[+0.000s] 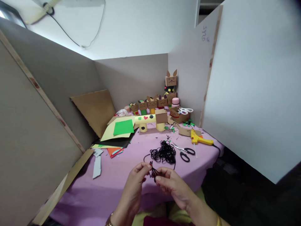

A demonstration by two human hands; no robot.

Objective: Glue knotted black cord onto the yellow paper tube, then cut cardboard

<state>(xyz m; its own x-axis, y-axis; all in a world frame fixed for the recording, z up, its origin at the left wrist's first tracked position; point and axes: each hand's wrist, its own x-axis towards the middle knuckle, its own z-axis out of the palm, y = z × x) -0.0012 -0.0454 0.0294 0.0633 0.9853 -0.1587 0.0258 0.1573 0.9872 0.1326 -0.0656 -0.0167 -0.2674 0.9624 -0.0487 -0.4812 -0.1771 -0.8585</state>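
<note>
My left hand (136,180) and my right hand (172,185) meet low in the middle of the view, both pinched on a small looped bunch of black string (154,172). The string runs up to a loose tangle of black string (164,152) lying on the purple tablecloth (113,185) just beyond my fingers. Black-handled scissors (185,152) lie right of the tangle.
A yellow glue gun (199,139) lies at the right table edge. Coloured paper sheets (118,130) and a cardboard sheet (96,108) sit at the left. Cardboard box figures (152,103), a yellow tube piece (147,121), a pink bottle and white scissors (185,110) stand at the back. Partition walls enclose the table.
</note>
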